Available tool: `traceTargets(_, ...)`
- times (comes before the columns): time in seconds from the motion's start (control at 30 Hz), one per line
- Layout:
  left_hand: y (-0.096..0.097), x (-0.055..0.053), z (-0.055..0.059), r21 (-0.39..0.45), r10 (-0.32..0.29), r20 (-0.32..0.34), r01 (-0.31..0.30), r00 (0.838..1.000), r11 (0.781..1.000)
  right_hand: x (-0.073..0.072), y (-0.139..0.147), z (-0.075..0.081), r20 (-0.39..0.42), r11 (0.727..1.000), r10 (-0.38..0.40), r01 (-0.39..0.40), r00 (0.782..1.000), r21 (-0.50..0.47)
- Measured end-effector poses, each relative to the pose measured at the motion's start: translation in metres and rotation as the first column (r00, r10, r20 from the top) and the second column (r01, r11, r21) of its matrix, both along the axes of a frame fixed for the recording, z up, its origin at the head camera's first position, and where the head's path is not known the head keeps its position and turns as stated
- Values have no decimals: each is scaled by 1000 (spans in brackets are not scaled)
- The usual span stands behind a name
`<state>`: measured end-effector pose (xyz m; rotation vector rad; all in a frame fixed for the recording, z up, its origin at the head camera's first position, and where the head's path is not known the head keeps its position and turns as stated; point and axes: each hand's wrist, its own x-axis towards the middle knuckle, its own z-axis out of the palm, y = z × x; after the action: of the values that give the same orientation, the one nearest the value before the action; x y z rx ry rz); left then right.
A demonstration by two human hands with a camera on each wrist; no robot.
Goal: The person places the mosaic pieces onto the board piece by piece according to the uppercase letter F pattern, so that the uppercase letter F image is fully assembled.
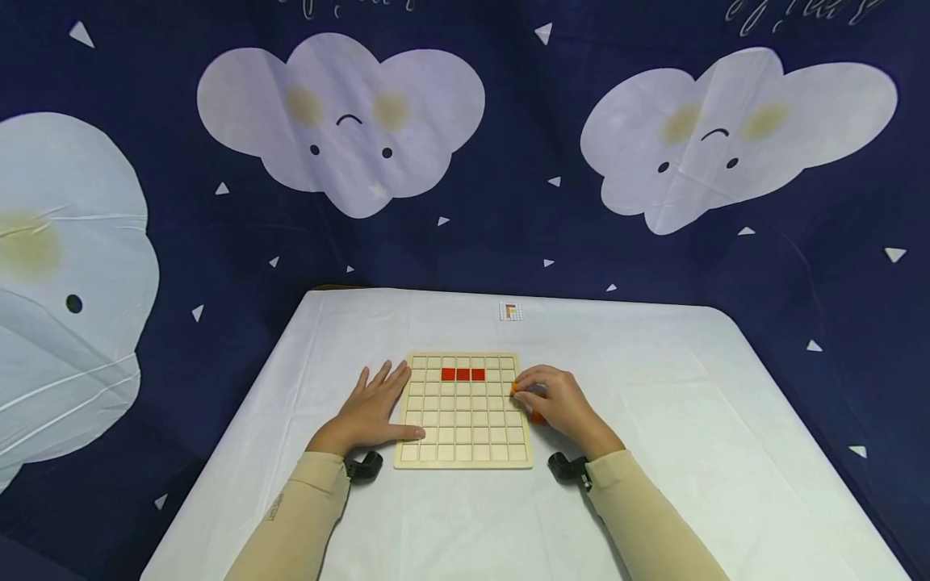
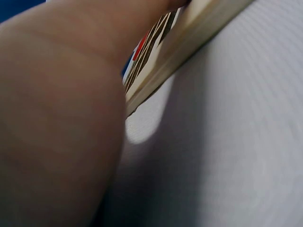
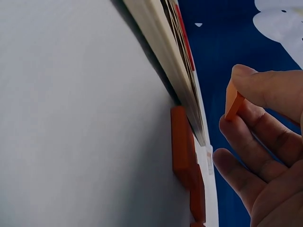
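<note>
A light wooden grid board (image 1: 465, 464) lies flat on the white table. Three red square tiles (image 1: 462, 374) sit side by side in cells of its second row from the far edge. My left hand (image 1: 366, 413) rests at the board's left edge with fingers spread and the thumb lying over the lower left cells. Just off the right edge, my right hand (image 1: 565, 405) pinches a small orange tile (image 3: 234, 100) between thumb and fingertip, raised above the table. Below that hand, several orange tiles (image 3: 182, 146) lie beside the board, partly covered by the hand in the head view.
A small printed card (image 1: 512, 311) with a coloured grid pattern lies beyond the board near the table's far edge. White cloth (image 1: 654, 363) covers the table. Behind it hangs a dark blue cloth (image 1: 508, 242) with clouds and triangles. Each wrist carries a black camera (image 1: 363, 466).
</note>
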<state>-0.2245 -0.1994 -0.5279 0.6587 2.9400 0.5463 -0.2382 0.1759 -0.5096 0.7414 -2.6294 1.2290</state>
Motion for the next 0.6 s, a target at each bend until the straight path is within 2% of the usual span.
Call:
traceTargets(0.2, 0, 0, 1, -14, 8, 8, -8, 1000, 1000, -3, -7, 0, -14, 1000, 27, -27, 1000, 0)
traceTargets(0.6, 0, 0, 2, -36, 7, 16, -7, 1000, 999, -8, -26, 5, 8, 993, 122, -122, 993, 0)
